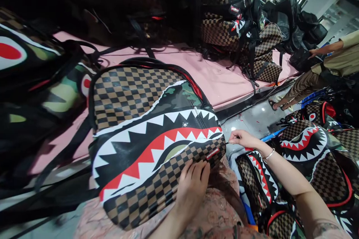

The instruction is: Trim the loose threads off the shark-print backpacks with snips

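Note:
A backpack [134, 145] with brown checks, a camouflage patch and a toothed shark mouth lies across my lap and the table edge, its front facing up. My left hand [193, 185] rests flat on the checked lower part, fingers stretched out just below a small red label [212, 154]. Beyond the bag's right edge, my right hand [241, 139] is closed in a pinch. Between those fingertips and the bag's edge shows a thin dark bit, too small to name. Red trim [193, 84] runs along the bag's upper right side.
A pink table [224, 78] stretches ahead, with stacked checked bags [221, 31] along its back. More shark-mouth backpacks [304, 143] are piled at the lower right, and camouflage bags [63, 91] stand close at left. A person [322, 71] stands at the table's far right end.

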`<move>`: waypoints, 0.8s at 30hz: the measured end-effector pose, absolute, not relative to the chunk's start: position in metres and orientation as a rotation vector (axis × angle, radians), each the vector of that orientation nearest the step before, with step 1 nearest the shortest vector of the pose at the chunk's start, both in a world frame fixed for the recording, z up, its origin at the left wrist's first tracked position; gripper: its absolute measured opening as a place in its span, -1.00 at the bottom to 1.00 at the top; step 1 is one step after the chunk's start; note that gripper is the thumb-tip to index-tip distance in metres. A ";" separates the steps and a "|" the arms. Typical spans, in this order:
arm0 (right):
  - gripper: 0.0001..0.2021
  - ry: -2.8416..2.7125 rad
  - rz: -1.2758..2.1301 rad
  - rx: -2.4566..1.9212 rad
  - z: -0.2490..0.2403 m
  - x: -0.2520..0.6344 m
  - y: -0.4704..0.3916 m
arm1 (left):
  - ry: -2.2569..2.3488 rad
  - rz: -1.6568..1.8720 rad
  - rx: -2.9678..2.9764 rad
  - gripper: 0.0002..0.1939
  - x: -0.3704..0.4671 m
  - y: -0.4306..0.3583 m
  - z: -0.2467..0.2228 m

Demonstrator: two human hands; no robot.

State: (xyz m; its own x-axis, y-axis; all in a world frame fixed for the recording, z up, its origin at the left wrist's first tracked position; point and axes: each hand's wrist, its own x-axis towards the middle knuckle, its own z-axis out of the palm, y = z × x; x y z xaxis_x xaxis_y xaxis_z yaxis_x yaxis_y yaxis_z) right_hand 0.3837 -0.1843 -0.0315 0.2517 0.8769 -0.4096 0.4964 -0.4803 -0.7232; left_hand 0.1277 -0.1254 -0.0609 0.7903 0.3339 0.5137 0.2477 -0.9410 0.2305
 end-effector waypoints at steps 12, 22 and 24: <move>-0.91 -1.294 1.207 -2.024 -0.034 0.383 -0.169 | 0.578 0.842 2.723 -0.75 0.126 -0.131 -0.063; -0.82 -1.255 1.315 -1.963 -0.025 0.387 -0.171 | 0.603 0.873 2.673 -0.74 0.127 -0.131 -0.061; -0.81 -1.261 1.327 -1.951 -0.024 0.386 -0.169 | 0.616 0.878 2.659 -0.74 0.126 -0.132 -0.060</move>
State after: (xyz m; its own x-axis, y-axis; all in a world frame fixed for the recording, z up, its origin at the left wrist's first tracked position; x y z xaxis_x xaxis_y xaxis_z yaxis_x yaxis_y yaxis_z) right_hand 0.3858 -0.1690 -0.0242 0.1134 0.8738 -0.4729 0.4280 -0.4725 -0.7705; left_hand 0.1264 -0.1316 -0.0601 0.7253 0.4739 0.4994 0.3080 -0.8721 0.3802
